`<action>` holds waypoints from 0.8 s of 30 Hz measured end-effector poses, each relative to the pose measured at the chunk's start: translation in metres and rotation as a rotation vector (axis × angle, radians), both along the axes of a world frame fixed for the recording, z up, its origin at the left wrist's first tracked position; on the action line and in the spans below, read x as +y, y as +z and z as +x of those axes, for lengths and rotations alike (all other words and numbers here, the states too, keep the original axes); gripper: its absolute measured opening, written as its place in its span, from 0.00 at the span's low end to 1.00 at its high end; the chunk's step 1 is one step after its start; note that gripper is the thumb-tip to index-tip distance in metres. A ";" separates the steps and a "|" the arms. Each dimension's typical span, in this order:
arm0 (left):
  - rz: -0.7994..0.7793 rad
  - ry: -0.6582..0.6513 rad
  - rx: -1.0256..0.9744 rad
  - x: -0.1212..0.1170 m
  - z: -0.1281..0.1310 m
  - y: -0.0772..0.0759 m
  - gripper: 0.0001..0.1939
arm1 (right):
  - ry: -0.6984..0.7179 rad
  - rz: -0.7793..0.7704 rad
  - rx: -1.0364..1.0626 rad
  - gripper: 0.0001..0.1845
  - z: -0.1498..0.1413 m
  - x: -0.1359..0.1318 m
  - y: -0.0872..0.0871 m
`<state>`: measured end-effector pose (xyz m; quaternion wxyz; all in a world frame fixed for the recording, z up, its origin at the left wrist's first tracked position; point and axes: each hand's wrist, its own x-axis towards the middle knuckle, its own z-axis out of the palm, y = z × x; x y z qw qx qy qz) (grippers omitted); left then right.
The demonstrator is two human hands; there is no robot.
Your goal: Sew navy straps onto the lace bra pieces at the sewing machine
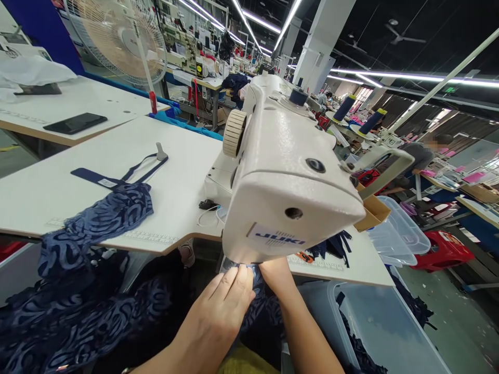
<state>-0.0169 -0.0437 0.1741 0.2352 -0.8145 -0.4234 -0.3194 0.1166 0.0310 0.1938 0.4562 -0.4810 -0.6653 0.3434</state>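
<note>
A white JUKI sewing machine (pixel 288 208) fills the middle of the view. Just below its head, my left hand (pixel 224 298) has its fingers pressed together over a piece of navy patterned lace fabric (pixel 259 285). My right hand (pixel 276 272) is close beside it on the right, its fingers hidden behind the machine head. The needle area is hidden too. To the left, a navy lace bra piece (pixel 113 210) with a strap lies on the white table (pixel 183 140) and hangs over its front edge. More patterned fabric (pixel 109 324) is heaped below.
A black phone (pixel 76 123) rests on the adjoining left table, near a large fan (pixel 120 41). Orange-handled scissors (pixel 304 256) and dark strips (pixel 334 245) lie right of the machine. A clear plastic bin (pixel 390 322) with dark trimmings stands lower right, and a red stool (pixel 444 252) beyond.
</note>
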 end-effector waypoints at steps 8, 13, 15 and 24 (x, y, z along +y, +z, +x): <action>0.022 0.074 -0.051 -0.003 0.002 -0.006 0.13 | 0.015 0.050 -0.143 0.19 0.005 0.001 -0.011; 0.022 0.061 -0.029 -0.002 -0.003 0.005 0.14 | 0.051 0.116 -0.220 0.18 0.006 0.002 -0.018; 0.023 0.055 -0.032 -0.001 -0.005 0.006 0.14 | 0.072 0.132 -0.224 0.18 0.006 0.002 -0.019; 0.004 -0.014 -0.052 -0.001 -0.006 0.005 0.12 | 0.023 -0.001 0.021 0.17 0.000 -0.001 -0.008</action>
